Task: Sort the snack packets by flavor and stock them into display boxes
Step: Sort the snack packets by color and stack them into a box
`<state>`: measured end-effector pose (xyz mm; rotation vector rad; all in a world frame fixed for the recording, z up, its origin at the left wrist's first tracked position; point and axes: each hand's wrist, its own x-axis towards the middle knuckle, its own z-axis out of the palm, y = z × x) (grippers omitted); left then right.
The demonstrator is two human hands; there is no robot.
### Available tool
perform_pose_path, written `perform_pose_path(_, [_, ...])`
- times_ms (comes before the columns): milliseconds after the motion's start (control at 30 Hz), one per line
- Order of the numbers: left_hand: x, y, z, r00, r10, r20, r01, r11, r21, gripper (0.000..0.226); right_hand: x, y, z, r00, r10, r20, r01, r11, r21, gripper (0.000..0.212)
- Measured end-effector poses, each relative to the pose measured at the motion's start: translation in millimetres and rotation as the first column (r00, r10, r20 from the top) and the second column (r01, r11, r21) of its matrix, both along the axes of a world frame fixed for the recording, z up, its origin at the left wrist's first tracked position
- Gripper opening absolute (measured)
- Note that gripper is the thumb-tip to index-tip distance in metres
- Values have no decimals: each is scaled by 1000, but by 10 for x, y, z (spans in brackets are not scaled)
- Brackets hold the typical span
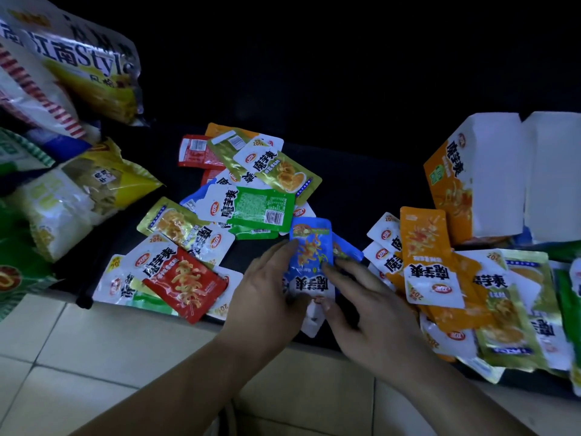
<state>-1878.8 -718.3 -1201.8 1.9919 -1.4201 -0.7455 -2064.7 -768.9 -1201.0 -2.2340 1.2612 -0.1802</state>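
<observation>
Packets of the blue flavour (pixel 311 247) sit stacked at the near middle of the dark surface (pixel 345 199), held between both hands. The left hand (pixel 270 284) curls round the stack's left edge and the right hand (pixel 371 309) pinches its right side. Squaring the edges before lifting would likely stop the slick stack fanning out. Just to the right lies the orange packet pile (pixel 424 243), with the orange display box (pixel 452 187) beyond it. A mixed heap (pixel 251 184) crowds the far left, a red packet (pixel 185 281) lies near left, and large chip bags (pixel 78 73) lean at the left edge.
</observation>
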Motion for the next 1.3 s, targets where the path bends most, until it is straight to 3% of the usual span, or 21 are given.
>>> perform_pose_path(67, [-29,-36,61,948,134,-288,-122,991,59,72,-11,5,-27,1000,11,7,-11,1000,-2,63])
perform_pose_path(133, [-60,-62,127,783,278,-556,-234,960,151,70,-28,-21,-33,1000,6,27,-6,1000,25,60])
perform_pose_path(167, [-83,-63,166,728,307,-613,-254,951,174,69,-38,-38,-21,999,-5,41,3,998,63,58])
perform_pose_path(333, [-258,-41,249,774,203,-599,-131,978,162,70,-65,-54,8,985,-35,167,11,990,144,49])
perform_pose_path(433, [-193,-56,266,739,268,-618,-214,963,161,68,-28,-24,64,932,-157,327,98,977,189,45])
perform_pose_path(533, [-72,-25,364,681,315,-661,-296,944,145,71,104,-24,248,811,-364,457,276,928,250,43])
perform_pose_path(633, [-2,-1,448,645,330,-689,-353,929,114,76,246,-62,391,779,-496,384,342,849,403,56])
perform_pose_path(767, [27,-10,432,617,326,-716,-367,924,105,76,375,-84,456,739,-551,388,288,779,557,60])
perform_pose_path(1067, [-71,55,401,737,181,-651,-151,983,103,86,391,-127,456,794,-433,426,150,819,553,70])
perform_pose_path(1200, [-7,2,478,686,215,-695,-209,973,96,68,348,-140,436,746,-506,433,192,786,587,72])
perform_pose_path(1300, [-24,-40,508,687,242,-685,-244,965,96,75,263,-156,444,683,-578,446,227,749,623,76])
